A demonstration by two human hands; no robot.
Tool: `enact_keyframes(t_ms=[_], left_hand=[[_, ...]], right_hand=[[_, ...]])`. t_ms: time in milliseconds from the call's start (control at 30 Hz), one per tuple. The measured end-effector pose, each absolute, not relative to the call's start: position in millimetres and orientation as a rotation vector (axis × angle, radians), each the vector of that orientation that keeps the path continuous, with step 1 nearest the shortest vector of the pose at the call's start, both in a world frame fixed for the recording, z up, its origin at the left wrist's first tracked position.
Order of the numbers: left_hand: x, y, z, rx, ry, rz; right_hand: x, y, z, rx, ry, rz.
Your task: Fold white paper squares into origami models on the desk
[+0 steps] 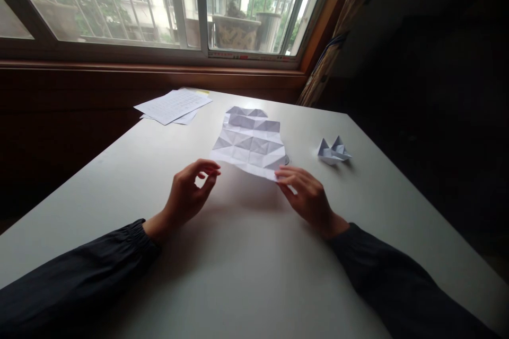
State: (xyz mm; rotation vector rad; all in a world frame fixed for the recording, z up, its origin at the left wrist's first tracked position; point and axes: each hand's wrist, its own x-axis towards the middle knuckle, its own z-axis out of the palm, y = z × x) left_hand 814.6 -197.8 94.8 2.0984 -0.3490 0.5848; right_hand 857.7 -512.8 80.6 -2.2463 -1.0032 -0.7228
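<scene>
A white sheet of paper [250, 143], creased into a grid of squares and triangles, is tilted up above the table with its near edge raised. My right hand [304, 190] pinches its near right corner between thumb and fingers. Close to the near left corner, my left hand [193, 188] has curved fingers with a small gap to the thumb; it appears to hold nothing. Behind the sheet shows another creased paper portion [246, 112]; whether it is a separate sheet I cannot tell. A folded paper boat shape [334, 151] with two peaks stands to the right.
Several written sheets [173, 107] lie overlapping at the back left of the white table [254, 265]. A small dark curved thing [287, 160] shows partly beside the creased paper's right edge. Beyond the table are a barred window [191, 5] and a curtain [326, 63].
</scene>
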Motion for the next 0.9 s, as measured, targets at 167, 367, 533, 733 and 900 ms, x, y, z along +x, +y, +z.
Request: enact_keyframes(t_ms=[167, 367, 533, 733, 900], left_hand=[[813, -181, 100, 2.127, -0.257, 0.807], [814, -171, 102, 2.339, -0.781, 0.501], [819, -170, 90, 2.604, -0.974, 0.132], [821, -168, 86, 2.637, -0.920, 0.079], [823, -169, 83, 2.522, -0.798, 0.112]], right_hand=[[790, -533, 76, -2.239, -1.371, -0.354], [769, -540, 88, -2.141, -1.450, -0.125], [796, -537, 86, -2.137, -1.164, -0.447], [843, -526, 76, -2.533, -1.045, -0.262], [843, -529, 72, -2.575, -0.979, -0.214]])
